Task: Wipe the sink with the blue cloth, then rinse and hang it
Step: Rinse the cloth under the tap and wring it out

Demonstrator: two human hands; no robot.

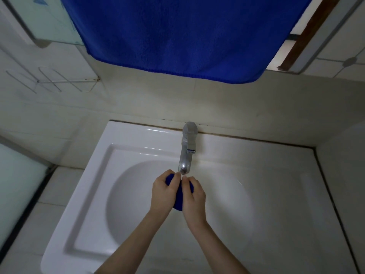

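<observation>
The blue cloth (178, 197) is bunched into a small wad over the white sink (126, 155) bowl, just below the chrome tap (186, 153) spout. My left hand (163, 191) and my right hand (192, 196) both grip the wad from either side, thumbs meeting on top. Most of the cloth is hidden between my palms. I cannot tell whether water is running from the spout.
A large blue towel (183, 34) hangs overhead across the top of the view. A wire rack (59, 82) is fixed to the tiled wall at the left. Glass panels stand at the left edge. A tiled ledge borders the sink on the right.
</observation>
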